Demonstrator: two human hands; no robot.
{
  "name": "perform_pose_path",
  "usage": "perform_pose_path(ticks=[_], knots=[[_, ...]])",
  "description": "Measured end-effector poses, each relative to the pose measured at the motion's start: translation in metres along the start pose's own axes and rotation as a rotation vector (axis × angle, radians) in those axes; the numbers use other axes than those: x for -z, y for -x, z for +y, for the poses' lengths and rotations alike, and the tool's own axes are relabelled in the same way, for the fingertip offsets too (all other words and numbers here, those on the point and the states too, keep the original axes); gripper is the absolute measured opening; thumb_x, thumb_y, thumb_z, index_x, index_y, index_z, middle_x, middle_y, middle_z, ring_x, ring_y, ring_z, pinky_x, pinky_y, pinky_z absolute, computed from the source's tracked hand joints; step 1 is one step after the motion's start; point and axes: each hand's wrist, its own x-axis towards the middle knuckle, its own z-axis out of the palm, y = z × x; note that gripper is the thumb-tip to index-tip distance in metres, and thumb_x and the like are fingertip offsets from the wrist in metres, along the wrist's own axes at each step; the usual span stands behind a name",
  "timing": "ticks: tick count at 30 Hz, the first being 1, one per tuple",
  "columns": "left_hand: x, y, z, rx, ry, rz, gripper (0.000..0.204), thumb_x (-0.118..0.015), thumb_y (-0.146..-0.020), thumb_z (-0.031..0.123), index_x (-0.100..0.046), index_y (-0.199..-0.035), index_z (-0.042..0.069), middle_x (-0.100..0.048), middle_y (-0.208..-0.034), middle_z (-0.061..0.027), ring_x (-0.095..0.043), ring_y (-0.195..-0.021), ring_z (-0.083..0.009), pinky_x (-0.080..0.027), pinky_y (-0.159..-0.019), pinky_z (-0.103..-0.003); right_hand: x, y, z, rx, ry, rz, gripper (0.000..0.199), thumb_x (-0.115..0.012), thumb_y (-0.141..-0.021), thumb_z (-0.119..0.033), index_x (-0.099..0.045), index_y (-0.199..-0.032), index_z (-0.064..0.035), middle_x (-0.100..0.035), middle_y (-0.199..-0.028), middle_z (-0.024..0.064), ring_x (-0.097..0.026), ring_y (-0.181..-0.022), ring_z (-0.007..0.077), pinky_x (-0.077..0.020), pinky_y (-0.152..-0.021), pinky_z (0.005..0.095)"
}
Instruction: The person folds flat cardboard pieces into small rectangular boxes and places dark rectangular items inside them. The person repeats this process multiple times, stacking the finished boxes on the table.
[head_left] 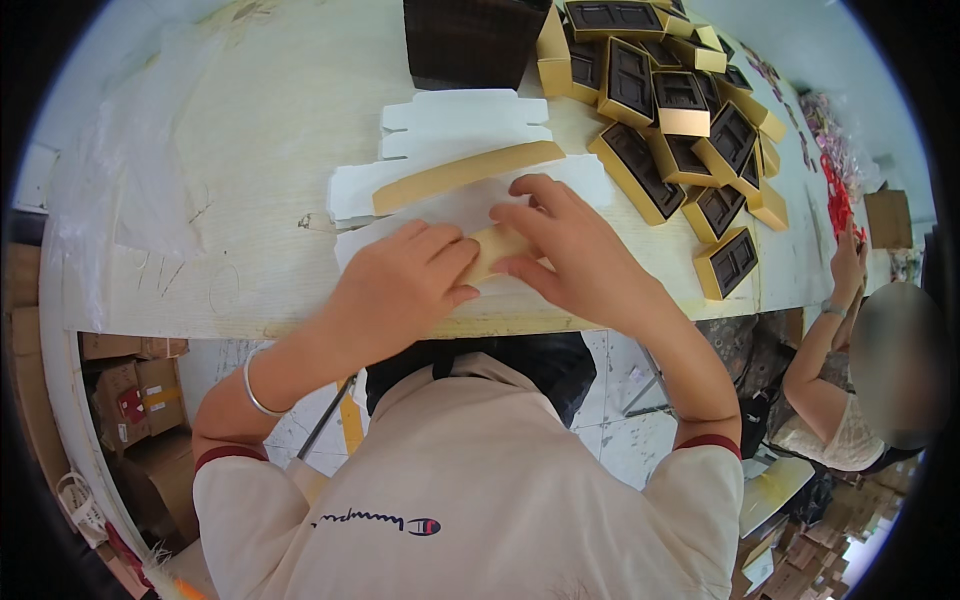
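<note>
In front of me on the table lies an unfolded cardboard box blank (455, 115), white on the face turned up, with several flaps. A gold strip (465, 172) of card runs across it, beyond my hands. My left hand (405, 285) has its fingers pressed together on a gold card flap (495, 245) near the table's front edge. From the other side my right hand (575, 250) grips the same flap, fingers bent and thumb toward me. Part of the flap is hidden under both hands.
Several gold boxes (630, 80) with dark inner trays are heaped at the far right. A dark brown box (470, 45) stands at the back. Clear plastic (150, 160) lies on the left. Another person's hand (848, 265) is at the right, by red items (835, 195).
</note>
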Motion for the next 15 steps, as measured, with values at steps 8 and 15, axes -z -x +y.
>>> perform_pose_path(ticks=[8, 15], knots=[[0.001, -0.015, -0.004, 0.012, -0.121, -0.038, 0.014, -0.068, -0.079, 0.009, -0.065, -0.09, 0.001, -0.06, -0.093, -0.0063, -0.056, -0.09, -0.0245, -0.048, -0.074, -0.035, -0.003, 0.005, 0.014, 0.101, 0.147, -0.213, 0.015, -0.062, -0.073, 0.0, -0.06, -0.087, -0.0034, -0.06, -0.094, 0.0103, -0.058, -0.093, 0.0289, -0.0437, -0.078, 0.0389], [0.023, -0.033, -0.017, 0.127, -0.259, 0.366, 0.019, -0.07, -0.079, 0.017, -0.066, -0.092, 0.004, -0.059, -0.092, -0.0069, -0.056, -0.089, -0.0233, -0.046, -0.073, -0.034, -0.009, -0.023, 0.026, -0.014, 0.06, -0.335, 0.015, -0.056, -0.076, 0.005, -0.059, -0.089, -0.003, -0.059, -0.08, 0.0131, -0.058, -0.079, 0.0339, -0.0451, -0.069, 0.0412]])
